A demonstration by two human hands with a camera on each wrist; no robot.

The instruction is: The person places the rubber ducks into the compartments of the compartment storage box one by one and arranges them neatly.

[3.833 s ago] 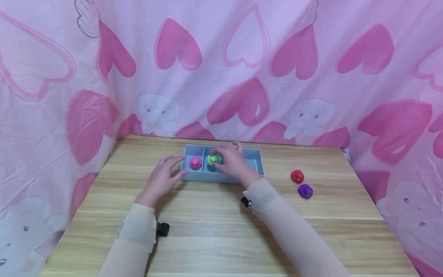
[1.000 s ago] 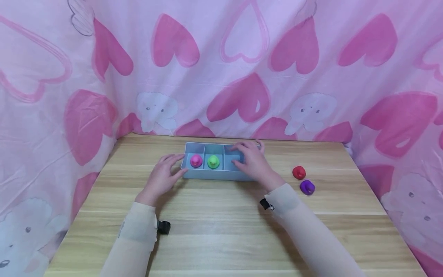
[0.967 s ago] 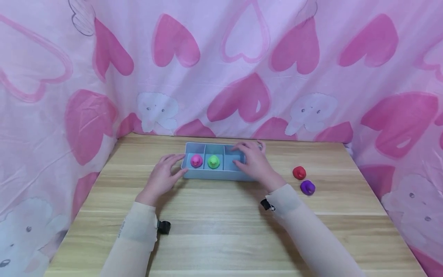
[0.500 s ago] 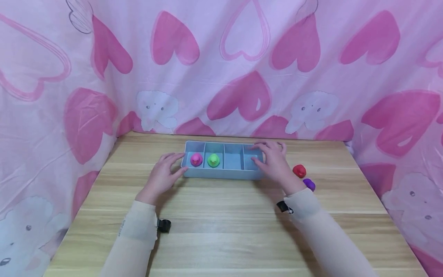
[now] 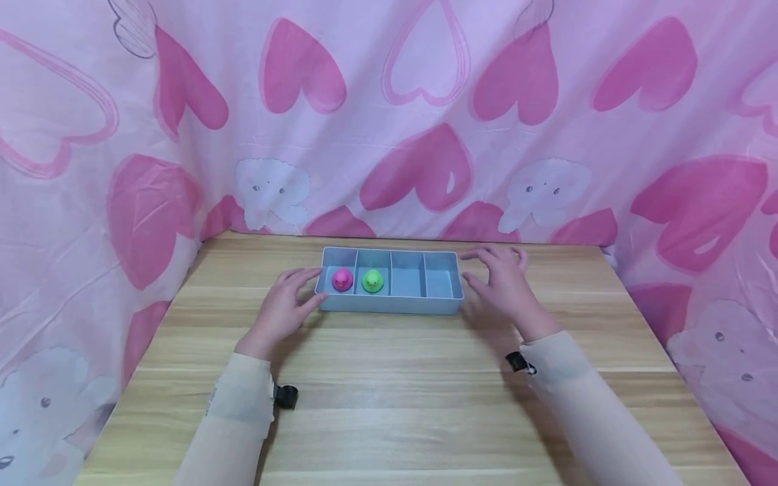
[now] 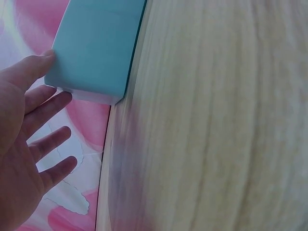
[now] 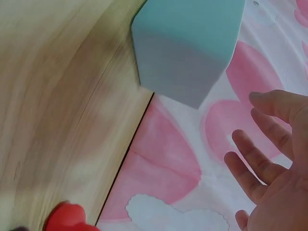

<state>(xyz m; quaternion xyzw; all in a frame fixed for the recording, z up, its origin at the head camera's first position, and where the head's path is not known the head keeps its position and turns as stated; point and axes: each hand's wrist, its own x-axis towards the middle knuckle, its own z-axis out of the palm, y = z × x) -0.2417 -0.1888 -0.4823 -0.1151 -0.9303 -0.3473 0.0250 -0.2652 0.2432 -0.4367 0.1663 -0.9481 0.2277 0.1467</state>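
Note:
A grey-blue box [image 5: 392, 305] with several compartments in a row lies on the table. A pink toy duck [image 5: 342, 279] sits in its leftmost compartment and a green toy duck [image 5: 373, 280] in the one beside it. My left hand [image 5: 281, 308] rests at the box's left end, thumb at the front corner, fingers spread and fairly straight in the left wrist view. Off the right end, my right hand [image 5: 501, 283] hovers with fingers spread and nothing in them. A red toy duck [image 7: 67, 217] shows in the right wrist view; the head view has it hidden behind the right hand.
The wooden table [image 5: 389, 418] ends at the back against a pink curtain [image 5: 419, 169] with hearts, which also hangs at both sides. A dark bit of something [image 7: 19, 229] peeks in beside the red duck in the right wrist view.
The green duck, earlier at my right fingers, now sits free in the second compartment. My right hand has moved right, past the box's right end, covering the red and purple ducks. The left hand has stayed put.

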